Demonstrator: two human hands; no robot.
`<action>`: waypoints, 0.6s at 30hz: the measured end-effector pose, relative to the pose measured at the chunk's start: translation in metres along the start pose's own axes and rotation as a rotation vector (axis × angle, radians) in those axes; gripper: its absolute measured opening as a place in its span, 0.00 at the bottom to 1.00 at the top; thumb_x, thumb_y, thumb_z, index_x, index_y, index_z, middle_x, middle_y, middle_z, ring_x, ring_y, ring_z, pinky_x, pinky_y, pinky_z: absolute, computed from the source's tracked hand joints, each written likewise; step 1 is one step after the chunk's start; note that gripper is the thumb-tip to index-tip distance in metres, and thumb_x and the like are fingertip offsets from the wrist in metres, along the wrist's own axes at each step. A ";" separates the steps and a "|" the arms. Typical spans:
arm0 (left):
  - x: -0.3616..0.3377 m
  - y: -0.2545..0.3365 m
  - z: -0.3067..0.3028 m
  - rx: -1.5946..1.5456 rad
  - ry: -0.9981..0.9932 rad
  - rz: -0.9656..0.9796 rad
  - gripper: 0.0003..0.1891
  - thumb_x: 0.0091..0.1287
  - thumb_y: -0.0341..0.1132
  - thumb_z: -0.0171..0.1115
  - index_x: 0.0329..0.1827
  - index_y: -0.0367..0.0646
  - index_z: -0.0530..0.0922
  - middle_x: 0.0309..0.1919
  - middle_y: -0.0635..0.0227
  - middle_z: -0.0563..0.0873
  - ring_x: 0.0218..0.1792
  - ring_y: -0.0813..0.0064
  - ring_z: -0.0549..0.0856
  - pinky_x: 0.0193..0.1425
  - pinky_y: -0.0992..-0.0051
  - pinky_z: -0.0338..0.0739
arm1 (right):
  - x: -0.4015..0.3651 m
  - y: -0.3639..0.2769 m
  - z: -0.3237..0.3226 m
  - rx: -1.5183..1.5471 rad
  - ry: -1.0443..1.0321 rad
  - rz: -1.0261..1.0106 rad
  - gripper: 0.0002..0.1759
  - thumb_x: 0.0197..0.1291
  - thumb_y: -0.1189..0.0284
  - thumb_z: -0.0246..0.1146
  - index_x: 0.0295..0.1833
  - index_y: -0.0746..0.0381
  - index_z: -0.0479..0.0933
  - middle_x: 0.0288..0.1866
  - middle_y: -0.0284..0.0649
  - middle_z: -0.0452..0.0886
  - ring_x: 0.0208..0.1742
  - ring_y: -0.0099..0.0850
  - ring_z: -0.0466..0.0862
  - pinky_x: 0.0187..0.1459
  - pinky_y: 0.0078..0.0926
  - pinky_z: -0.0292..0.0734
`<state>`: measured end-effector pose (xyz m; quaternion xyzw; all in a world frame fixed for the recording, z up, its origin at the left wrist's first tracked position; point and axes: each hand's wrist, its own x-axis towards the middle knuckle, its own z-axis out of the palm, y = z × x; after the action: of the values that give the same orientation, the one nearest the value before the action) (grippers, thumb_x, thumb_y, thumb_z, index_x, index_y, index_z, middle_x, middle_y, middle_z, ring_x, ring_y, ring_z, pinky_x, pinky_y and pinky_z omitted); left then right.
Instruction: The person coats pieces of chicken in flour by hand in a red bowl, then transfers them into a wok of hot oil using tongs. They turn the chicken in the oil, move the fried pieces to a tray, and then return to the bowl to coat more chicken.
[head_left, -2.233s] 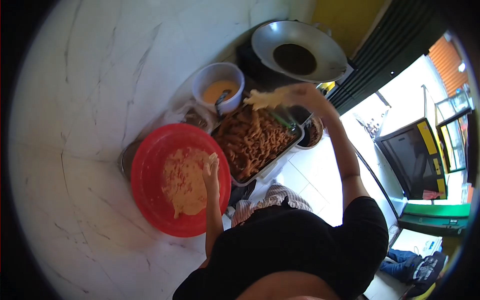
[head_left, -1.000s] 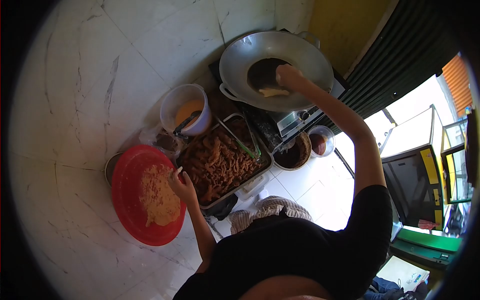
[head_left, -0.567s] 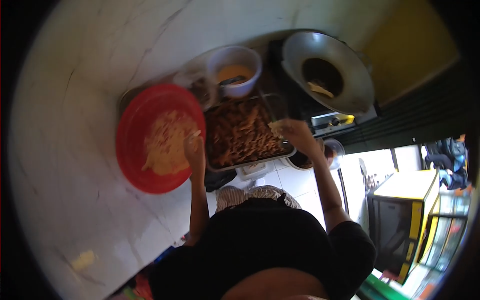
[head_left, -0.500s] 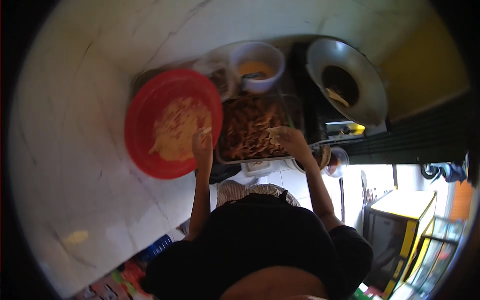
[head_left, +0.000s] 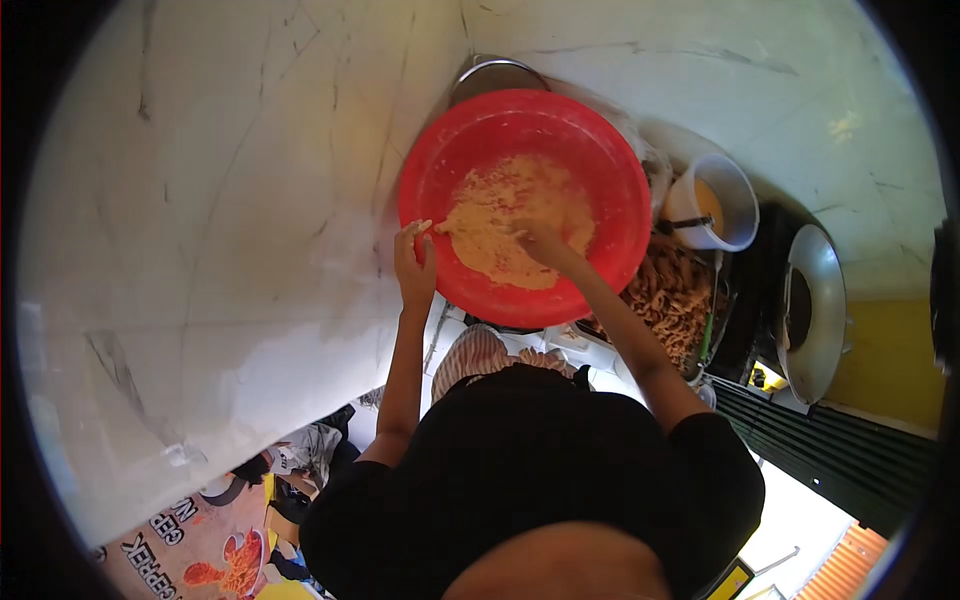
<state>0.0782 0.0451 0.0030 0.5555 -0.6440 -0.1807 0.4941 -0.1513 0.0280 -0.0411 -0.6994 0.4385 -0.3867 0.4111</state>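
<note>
A large red basin (head_left: pixel 620 200) holds a spread of pale yellow flour (head_left: pixel 515 200) with lumpy crumbs in it. My right hand (head_left: pixel 543 245) reaches down into this flour at the right of the spread. Its fingers are blurred and partly sunk, so what they grip, if anything, is hidden. At the basin's left rim is my left hand (head_left: pixel 414 262), raised, with pale coating on the fingertips. Its thumb stands apart from the bent fingers and nothing shows between them.
Right of the basin lies a tray of brown strips (head_left: pixel 668 295) with green-handled tongs (head_left: pixel 708 335). Behind it stands a white tub (head_left: pixel 735 205) of orange liquid. A wok (head_left: pixel 822 300) sits on the stove at far right. Marbled walls (head_left: pixel 250 200) close in behind and left.
The view has turned left, bringing the basin to the middle. My right hand has moved from above the tray of brown strips into the flour. My left hand has shifted to the basin's left rim.
</note>
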 end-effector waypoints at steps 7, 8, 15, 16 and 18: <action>0.019 -0.025 0.008 -0.004 -0.130 0.072 0.09 0.57 0.26 0.53 0.41 0.39 0.75 0.39 0.60 0.77 0.45 0.63 0.76 0.52 0.69 0.67 | 0.083 0.026 0.070 -0.160 -0.315 -0.108 0.12 0.49 0.80 0.56 0.42 0.64 0.74 0.39 0.44 0.77 0.43 0.36 0.75 0.40 0.31 0.70; 0.018 -0.028 0.009 -0.007 -0.136 0.068 0.09 0.57 0.26 0.53 0.41 0.39 0.75 0.39 0.60 0.77 0.45 0.63 0.76 0.52 0.69 0.67 | 0.079 0.052 0.085 0.049 -0.230 0.015 0.11 0.48 0.79 0.57 0.41 0.65 0.75 0.37 0.44 0.77 0.41 0.37 0.75 0.40 0.32 0.70; 0.021 -0.028 0.008 -0.018 -0.155 0.058 0.09 0.52 0.24 0.54 0.37 0.40 0.76 0.36 0.60 0.77 0.41 0.63 0.76 0.46 0.69 0.69 | 0.108 0.032 0.046 -0.220 0.057 0.098 0.10 0.47 0.80 0.57 0.38 0.66 0.75 0.33 0.47 0.76 0.38 0.37 0.76 0.39 0.32 0.71; 0.021 -0.030 0.010 -0.014 -0.150 0.064 0.09 0.52 0.24 0.55 0.36 0.40 0.77 0.36 0.61 0.77 0.40 0.63 0.76 0.45 0.69 0.69 | 0.112 0.038 0.045 -0.226 0.060 0.103 0.10 0.47 0.80 0.57 0.38 0.66 0.75 0.33 0.47 0.76 0.38 0.37 0.76 0.39 0.32 0.71; 0.022 -0.030 0.009 -0.011 -0.161 0.062 0.09 0.51 0.23 0.55 0.36 0.40 0.77 0.36 0.61 0.77 0.40 0.64 0.76 0.45 0.69 0.69 | 0.119 0.047 0.046 0.640 0.280 0.098 0.09 0.46 0.80 0.57 0.37 0.65 0.76 0.34 0.47 0.76 0.38 0.37 0.76 0.40 0.33 0.71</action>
<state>0.0886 0.0132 -0.0149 0.5160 -0.6976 -0.2131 0.4491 -0.0860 -0.0847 -0.0797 -0.4537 0.3802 -0.5765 0.5633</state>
